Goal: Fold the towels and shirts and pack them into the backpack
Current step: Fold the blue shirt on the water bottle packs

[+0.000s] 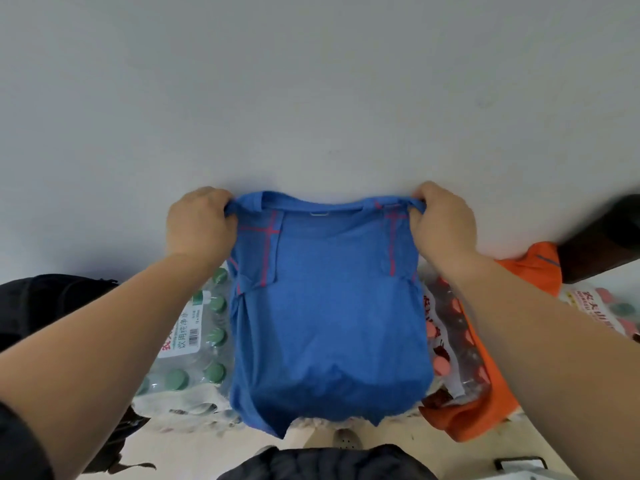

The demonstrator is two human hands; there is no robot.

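A blue shirt [329, 313] with red stitch lines hangs in the air in front of me, sleeves folded in behind it. My left hand [199, 225] pinches its top left corner and my right hand [443, 220] pinches its top right corner, both at shoulder level of the shirt. The shirt's lower hem dangles above the packs below. An orange shirt [491, 386] lies draped to the right, partly under my right forearm. A black backpack [52, 299] sits at the left edge, mostly hidden by my left arm.
Shrink-wrapped packs of water bottles with green caps [194, 344] and red caps [450, 348] stand under the shirt. Another pack [602, 306] lies at far right. A grey wall [311, 98] fills the upper view. A dark object [602, 237] juts in at right. Pale floor shows below.
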